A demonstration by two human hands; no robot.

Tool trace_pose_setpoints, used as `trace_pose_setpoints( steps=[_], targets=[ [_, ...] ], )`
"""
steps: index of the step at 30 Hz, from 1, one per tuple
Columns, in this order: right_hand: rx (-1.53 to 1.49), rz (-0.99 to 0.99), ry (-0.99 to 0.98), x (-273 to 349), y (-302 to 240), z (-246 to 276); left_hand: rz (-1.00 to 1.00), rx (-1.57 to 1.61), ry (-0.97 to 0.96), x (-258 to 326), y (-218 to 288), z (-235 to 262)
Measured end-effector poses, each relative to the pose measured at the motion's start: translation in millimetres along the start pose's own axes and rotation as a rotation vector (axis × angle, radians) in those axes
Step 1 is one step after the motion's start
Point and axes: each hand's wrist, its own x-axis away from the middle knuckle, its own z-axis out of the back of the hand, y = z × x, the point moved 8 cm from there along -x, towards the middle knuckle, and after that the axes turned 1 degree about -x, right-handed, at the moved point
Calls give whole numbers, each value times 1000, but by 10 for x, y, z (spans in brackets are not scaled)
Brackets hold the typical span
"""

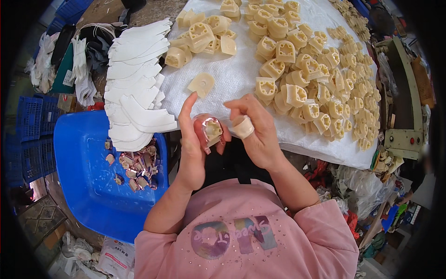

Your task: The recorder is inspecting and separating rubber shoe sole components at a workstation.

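My left hand (191, 153) grips a cream plastic shoe heel (213, 129) partly wrapped in shiny pink covering (200, 124), its hollow ribbed face turned up. Just to the right, my right hand (258, 132) is raised off the heel with its index finger bent and fingers apart. A cream band (243, 126) wraps what looks like its thumb; I see nothing else in that hand. Beyond my left fingertips one bare heel (201, 84) lies on the white woven cloth (234, 74).
Bare heels (297, 69) are heaped at the right, with a smaller group (204, 35) at the far middle. Overlapping white curved strips (134, 93) hang over the table's left edge. Below them, a blue tub (93, 186) holds several pink-covered heels (137, 167).
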Motion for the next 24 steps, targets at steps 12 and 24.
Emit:
trace_pose_setpoints(
  steps=[12,24],
  targets=[
    [326,186,-71,20,-7,-14,-181,-357,-58,11,102,38],
    [317,254,-269,-55,14,-32,-248,-730,-56,52,341,-87]
  ],
)
